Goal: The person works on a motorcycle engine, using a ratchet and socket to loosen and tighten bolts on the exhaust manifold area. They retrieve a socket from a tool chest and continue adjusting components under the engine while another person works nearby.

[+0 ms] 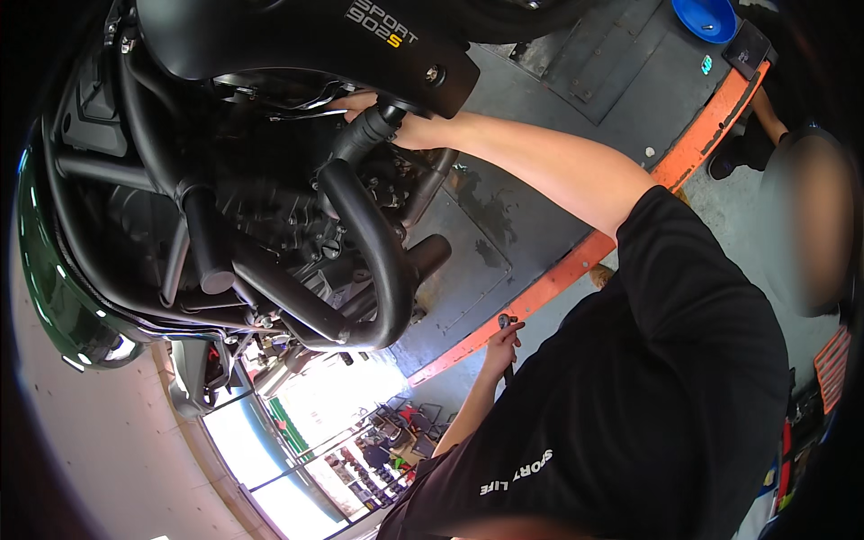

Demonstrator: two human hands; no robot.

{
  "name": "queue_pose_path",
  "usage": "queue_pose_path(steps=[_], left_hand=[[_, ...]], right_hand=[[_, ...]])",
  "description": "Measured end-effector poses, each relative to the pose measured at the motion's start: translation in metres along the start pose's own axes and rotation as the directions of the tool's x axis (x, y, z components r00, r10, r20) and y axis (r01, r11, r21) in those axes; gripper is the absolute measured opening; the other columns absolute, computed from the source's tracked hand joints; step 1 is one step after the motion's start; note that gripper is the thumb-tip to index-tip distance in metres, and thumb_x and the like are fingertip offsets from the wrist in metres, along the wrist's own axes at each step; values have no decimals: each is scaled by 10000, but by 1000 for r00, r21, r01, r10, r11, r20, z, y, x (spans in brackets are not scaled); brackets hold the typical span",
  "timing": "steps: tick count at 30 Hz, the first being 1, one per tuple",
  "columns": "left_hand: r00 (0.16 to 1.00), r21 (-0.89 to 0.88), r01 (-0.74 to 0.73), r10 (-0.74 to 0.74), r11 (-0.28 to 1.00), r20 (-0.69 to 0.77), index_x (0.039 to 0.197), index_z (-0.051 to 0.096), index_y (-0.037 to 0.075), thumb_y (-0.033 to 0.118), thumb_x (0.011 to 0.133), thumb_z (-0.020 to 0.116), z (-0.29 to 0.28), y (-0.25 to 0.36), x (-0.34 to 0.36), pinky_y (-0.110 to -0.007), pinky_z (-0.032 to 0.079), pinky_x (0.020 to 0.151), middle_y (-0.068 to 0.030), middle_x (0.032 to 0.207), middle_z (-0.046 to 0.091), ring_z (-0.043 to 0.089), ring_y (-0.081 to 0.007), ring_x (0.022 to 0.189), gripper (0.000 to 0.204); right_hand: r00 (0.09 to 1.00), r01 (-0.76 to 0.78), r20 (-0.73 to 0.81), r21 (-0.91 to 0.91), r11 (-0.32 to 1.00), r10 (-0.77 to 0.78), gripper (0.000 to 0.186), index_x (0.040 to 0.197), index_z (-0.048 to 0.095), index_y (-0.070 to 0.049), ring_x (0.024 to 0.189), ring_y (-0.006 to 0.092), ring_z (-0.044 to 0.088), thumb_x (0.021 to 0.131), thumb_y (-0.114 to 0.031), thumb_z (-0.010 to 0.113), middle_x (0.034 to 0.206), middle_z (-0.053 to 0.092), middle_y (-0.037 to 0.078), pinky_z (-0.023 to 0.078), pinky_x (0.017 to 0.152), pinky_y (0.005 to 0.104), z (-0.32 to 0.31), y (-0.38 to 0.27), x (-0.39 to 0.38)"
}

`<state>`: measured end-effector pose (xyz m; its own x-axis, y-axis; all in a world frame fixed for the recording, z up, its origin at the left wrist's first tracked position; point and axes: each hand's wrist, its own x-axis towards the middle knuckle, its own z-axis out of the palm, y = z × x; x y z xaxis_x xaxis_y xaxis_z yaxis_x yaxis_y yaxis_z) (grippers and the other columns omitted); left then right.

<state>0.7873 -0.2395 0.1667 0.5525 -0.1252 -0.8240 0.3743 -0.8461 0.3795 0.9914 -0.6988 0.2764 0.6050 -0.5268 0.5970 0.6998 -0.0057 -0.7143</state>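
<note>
My right hand reaches in beneath the black body panel of a motorcycle. Its fingers are closed beside a thin, shiny silver strip; the panel and a black tube partly cover the hand, and what it grips cannot be made out. Lower down, in front of my black shirt, my left hand is closed around a ratchet wrench. The wrench's round head shows above the fingers and part of its dark handle below. Thick black crash bars stand out from the engine.
Under the motorcycle lies a dark lift platform with an orange edge. A blue bowl and a black phone-like device are at its far right. Another person is beyond on the right. Shelves and bright windows stand behind.
</note>
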Motion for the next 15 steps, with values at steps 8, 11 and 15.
queue_pose_path(steps=[8, 11, 15], left_hand=[[1000, -71, 22, -20, 997, 22, 1282, 682, 93, 152, 1018, 475, 7, -6, 0, -234, 405, 444, -2, 761, 572, 472, -75, 469, 341], [999, -57, 39, -38, 998, 23, 1281, 686, 98, 148, 1016, 478, 12, -8, -3, -233, 404, 444, -1, 759, 581, 476, -73, 467, 340], [999, -48, 43, -42, 998, 24, 1281, 688, 102, 139, 1015, 480, 15, -11, -6, -231, 406, 444, -1, 758, 587, 479, -73, 465, 339]], right_hand=[[994, 112, 28, -187, 976, -108, 367, 1365, 614, -153, 1132, 230, 655, 1001, -174, 572, 1264, 673, 83, 532, 966, 351, 5, 5, 13], [992, 128, 35, -179, 976, -124, 363, 1363, 607, -122, 1119, 239, 646, 1022, -234, 552, 1243, 665, 103, 518, 965, 364, 7, 2, 14], [990, 141, 51, -179, 974, -134, 424, 1364, 591, -70, 1097, 250, 622, 1069, -358, 493, 1212, 647, 127, 491, 956, 377, 5, -1, 17]])
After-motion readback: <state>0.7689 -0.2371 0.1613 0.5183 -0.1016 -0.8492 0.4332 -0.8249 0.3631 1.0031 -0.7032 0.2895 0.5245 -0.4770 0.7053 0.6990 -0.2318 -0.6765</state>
